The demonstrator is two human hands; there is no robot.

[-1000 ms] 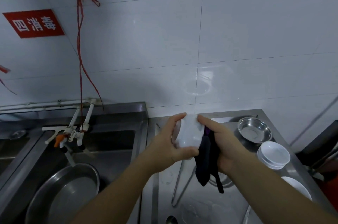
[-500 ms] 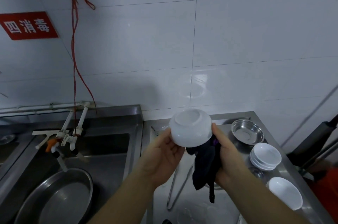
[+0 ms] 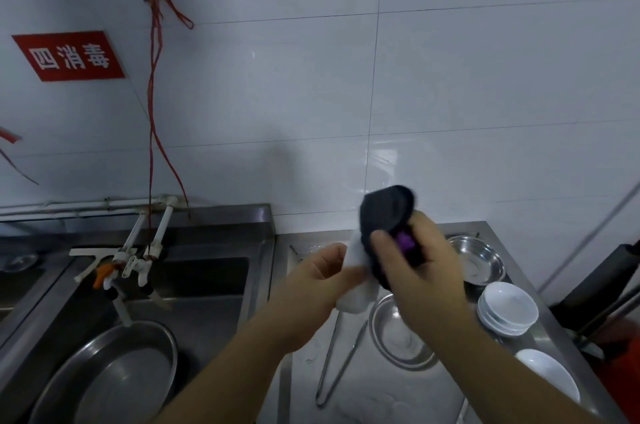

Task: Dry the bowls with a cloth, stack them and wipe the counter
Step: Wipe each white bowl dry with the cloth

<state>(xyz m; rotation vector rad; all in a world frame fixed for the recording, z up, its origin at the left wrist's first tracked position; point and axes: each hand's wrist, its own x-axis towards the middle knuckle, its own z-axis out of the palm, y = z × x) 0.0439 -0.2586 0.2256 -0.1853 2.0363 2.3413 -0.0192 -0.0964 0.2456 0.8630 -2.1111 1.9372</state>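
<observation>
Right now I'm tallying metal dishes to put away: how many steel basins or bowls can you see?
3: a large basin in the sink at left, a small bowl at the counter's back right, and another partly hidden beneath the hands. More may be hidden.

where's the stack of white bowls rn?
Head view, right side: the stack of white bowls sits on the steel counter, between a metal dish behind it and a single white bowl in front.

text: 四消毒 | colour: white characters on red | carrier: red sign (image 3: 68,55) | place: white tiled wall (image 3: 450,77), upper left, above the sink (image 3: 194,285) | other readable text: none
</observation>
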